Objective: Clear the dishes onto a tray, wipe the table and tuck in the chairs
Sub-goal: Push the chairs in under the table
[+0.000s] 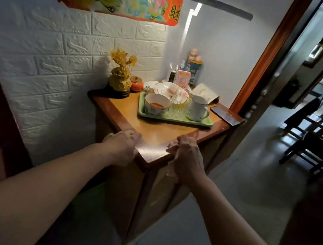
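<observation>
A green tray [174, 120] stands on the wooden cabinet top [124, 112]. On it are a white bowl [157, 103] with orange residue, a clear glass [178, 106], a white mug [197, 109] and, behind them, a white plate [167, 87]. Both my hands are at the cabinet's near corner, well short of the tray. My left hand [121, 143] is curled at the left edge with nothing visible in it. My right hand [187, 158] grips a pale crumpled cloth [170, 168] that hangs below the right edge.
Behind the tray are a golden ornament [120, 75], a small orange jar [136, 83] and several small items in the corner. A dark phone [226, 114] lies at the right edge. A wooden doorframe [265, 60] opens to a room with dark chairs [309, 143] and a table.
</observation>
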### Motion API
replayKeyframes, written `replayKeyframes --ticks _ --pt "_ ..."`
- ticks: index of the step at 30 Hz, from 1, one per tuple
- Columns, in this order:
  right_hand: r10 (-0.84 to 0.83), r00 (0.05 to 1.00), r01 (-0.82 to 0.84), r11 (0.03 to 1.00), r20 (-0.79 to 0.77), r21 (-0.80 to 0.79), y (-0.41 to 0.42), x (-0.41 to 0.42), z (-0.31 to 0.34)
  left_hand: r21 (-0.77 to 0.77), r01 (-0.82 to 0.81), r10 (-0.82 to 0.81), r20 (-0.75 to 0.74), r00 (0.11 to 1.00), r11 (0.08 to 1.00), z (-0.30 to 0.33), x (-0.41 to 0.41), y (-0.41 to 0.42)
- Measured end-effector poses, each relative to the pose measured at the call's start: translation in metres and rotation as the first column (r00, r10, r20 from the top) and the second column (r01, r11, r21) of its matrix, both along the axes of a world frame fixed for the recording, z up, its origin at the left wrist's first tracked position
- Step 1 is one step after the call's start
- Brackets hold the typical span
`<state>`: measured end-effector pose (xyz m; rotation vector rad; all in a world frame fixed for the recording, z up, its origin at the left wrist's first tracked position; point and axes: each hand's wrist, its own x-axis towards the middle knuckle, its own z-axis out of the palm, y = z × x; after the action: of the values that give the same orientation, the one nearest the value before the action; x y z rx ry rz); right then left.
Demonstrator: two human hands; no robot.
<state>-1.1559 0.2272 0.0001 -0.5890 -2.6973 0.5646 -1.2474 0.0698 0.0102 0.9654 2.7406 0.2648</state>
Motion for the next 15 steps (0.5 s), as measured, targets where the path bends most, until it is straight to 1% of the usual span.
replayKeyframes --ticks 5,10,12,15 --pt "-0.072 0.995 0.073 0.997 0.064 -0.018 -0.003 -0.078 -0.005 -0.033 0.081 -0.079 0.037 0.996 0.996 -0.001 -0.076 0.009" --pt "-0.115 0.990 0.115 0.993 0.080 0.002 0.001 -0.135 -0.009 -0.035 0.117 -0.116 0.022 0.993 0.993 0.001 -0.126 0.019" --pt "-0.108 0.986 0.108 0.994 0.126 0.000 0.004 -0.153 -0.015 -0.044 0.142 -0.141 0.020 0.990 0.989 -0.003 -0.140 0.022" --pt "-0.069 0.961 0.082 0.996 0.267 -0.038 0.007 -0.166 -0.022 -0.050 0.172 -0.172 0.022 0.985 0.984 -0.012 -0.154 0.026"
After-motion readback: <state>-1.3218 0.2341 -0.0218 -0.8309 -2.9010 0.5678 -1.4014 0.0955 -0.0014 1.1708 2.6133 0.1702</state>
